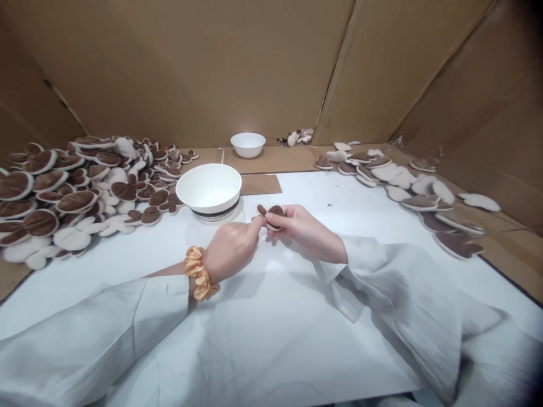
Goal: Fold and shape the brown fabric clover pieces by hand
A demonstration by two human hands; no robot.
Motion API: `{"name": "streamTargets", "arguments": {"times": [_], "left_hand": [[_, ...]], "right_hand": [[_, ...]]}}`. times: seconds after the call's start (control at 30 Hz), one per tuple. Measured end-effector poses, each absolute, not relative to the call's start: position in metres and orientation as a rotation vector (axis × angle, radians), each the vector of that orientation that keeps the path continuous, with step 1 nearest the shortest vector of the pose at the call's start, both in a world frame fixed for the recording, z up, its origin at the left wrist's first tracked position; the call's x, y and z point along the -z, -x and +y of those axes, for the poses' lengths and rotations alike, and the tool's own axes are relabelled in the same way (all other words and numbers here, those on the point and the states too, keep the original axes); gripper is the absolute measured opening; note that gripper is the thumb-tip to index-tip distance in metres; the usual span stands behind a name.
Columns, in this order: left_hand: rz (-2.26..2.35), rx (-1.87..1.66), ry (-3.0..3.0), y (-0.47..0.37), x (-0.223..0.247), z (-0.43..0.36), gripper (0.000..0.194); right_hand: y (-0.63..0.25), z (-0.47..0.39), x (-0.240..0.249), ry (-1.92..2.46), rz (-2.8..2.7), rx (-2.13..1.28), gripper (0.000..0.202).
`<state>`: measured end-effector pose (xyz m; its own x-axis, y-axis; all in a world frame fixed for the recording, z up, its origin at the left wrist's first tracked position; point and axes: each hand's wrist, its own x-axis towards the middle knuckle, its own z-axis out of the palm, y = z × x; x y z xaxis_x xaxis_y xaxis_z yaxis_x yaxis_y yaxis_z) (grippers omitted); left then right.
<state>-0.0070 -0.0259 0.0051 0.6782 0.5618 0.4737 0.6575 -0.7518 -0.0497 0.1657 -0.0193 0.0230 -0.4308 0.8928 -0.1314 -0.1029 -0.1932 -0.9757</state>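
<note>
A brown-and-white plush piece [276, 211] is held above the middle of the white counter [263, 339], nearer its far edge. The right hand [306, 230] grasps it between thumb and fingers; the left hand [231, 247], with a yellow scrunchie [200, 275] at its wrist, has its fingers curled and tips against the piece, but whether they pinch it I cannot tell.

Just beyond the left hand stands a large white bowl [202, 210], ringed low down by a black band and thinner lines. A smaller white bowl [248, 150] sits on cardboard beyond the far edge. Similar pieces heap over the far left corner [78, 200] and lie scattered along the right edge. Small dark marks [330, 204] near the far edge are too tiny to read.
</note>
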Motion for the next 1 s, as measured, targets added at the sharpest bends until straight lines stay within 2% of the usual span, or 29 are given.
{"name": "streamTargets", "arguments": {"times": [0.27, 0.6, 0.7, 0.83, 0.93, 1.0], "left_hand": [[-0.807, 0.783, 2.588, 0.005, -0.003, -0.021, 0.018], [-0.783, 0.796, 2.507, 0.007, -0.004, -0.015, 0.020], [-0.737, 0.746, 2.529, 0.011, -0.002, -0.014, 0.021], [-0.777, 0.583, 2.543, 0.012, 0.002, -0.013, 0.018], [-0.838, 0.452, 2.508, 0.006, 0.000, -0.019, 0.017], [-0.807, 0.432, 2.476, 0.004, -0.002, -0.027, 0.027]], "right_hand": [[-0.159, -0.024, -0.022, 0.961, -0.983, -1.794, 0.021], [-0.155, -0.027, -0.034, 0.896, -0.958, -1.760, 0.026], [-0.165, -0.018, -0.048, 0.842, -0.978, -1.640, 0.022], [-0.191, -0.003, -0.068, 0.702, -1.005, -1.212, 0.021], [-0.197, -0.001, -0.067, 0.753, -1.056, -1.238, 0.016], [-0.193, -0.002, -0.060, 0.777, -1.133, -1.310, 0.014]]}}
